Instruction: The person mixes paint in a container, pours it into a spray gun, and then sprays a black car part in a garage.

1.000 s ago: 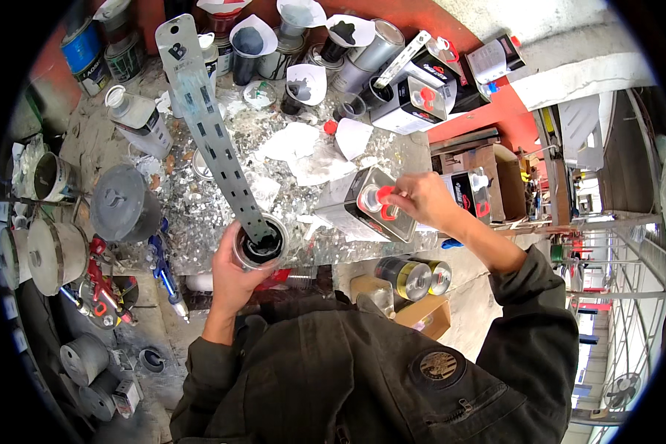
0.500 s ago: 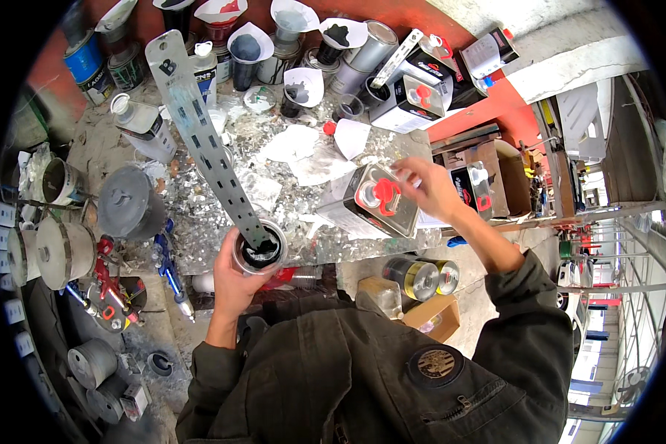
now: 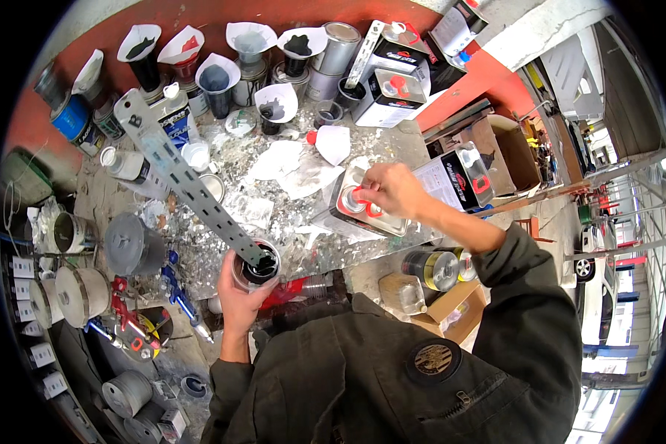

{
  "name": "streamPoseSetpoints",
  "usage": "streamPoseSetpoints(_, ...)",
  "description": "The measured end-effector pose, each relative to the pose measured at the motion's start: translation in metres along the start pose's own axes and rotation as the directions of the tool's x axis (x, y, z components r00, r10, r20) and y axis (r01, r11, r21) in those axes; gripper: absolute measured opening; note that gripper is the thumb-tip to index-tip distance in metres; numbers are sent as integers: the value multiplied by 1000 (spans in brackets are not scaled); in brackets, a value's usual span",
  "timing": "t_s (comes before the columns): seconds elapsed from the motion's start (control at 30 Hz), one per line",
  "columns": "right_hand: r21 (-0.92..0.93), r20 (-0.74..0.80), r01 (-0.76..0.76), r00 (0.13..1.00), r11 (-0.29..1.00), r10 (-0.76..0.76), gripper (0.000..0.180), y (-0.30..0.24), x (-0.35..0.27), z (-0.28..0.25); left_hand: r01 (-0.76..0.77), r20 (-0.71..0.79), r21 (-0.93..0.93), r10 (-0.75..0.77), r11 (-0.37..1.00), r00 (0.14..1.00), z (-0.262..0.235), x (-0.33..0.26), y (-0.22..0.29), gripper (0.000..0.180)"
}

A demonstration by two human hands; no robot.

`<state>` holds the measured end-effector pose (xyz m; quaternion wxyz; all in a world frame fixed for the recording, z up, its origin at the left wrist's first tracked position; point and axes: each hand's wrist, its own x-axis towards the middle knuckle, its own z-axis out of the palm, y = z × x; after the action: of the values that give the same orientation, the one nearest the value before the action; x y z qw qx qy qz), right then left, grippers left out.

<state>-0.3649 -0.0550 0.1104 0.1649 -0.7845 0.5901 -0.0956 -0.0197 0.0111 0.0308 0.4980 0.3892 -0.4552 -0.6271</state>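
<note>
My left hand (image 3: pixel 238 305) is wrapped round a clear plastic cup (image 3: pixel 262 279) with black paint in it, at the bench's near edge. A long perforated metal mixing stick (image 3: pixel 187 176) stands tilted in the cup, leaning to the far left; its lower end is dark with paint. My right hand (image 3: pixel 398 194) is over a rectangular metal can (image 3: pixel 386 226), its fingers pinching the red cap (image 3: pixel 352 197) on the can's top. The fingers partly hide the cap, so I cannot tell whether it is loose.
Paper-lined funnels (image 3: pixel 216 77) on cups and tins line the back of the bench (image 3: pixel 288 244). More metal cans (image 3: pixel 389 96) stand back right, another can (image 3: pixel 459 177) to the right. Spray guns (image 3: pixel 179 292) and a lidded grey pot (image 3: pixel 133 244) are at the left. An open cardboard box (image 3: pixel 451 307) lies below.
My right hand has moved left from beside the can onto its red cap and closed on it. The view has shifted; my left hand still holds the cup with the stick in it.
</note>
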Motion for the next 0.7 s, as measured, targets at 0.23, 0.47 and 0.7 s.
streamPoseSetpoints(0.23, -78, -87, -82, 993, 994, 75, 97, 10, -44, 24, 21, -25, 9, -21, 1000, 999, 6, -2, -3, 68)
streamPoseSetpoints(0.47, -10, 2, -112, 994, 994, 112, 100, 30, -45, 22, 76, 5, 89, -77, 993, 997, 4, -3, 6, 76)
streamPoseSetpoints(0.7, -113, 14, 7, 1000, 994, -6, 83, 68, -35, -16, 81, -45, 108, -76, 991, 996, -1, -9, -2, 78)
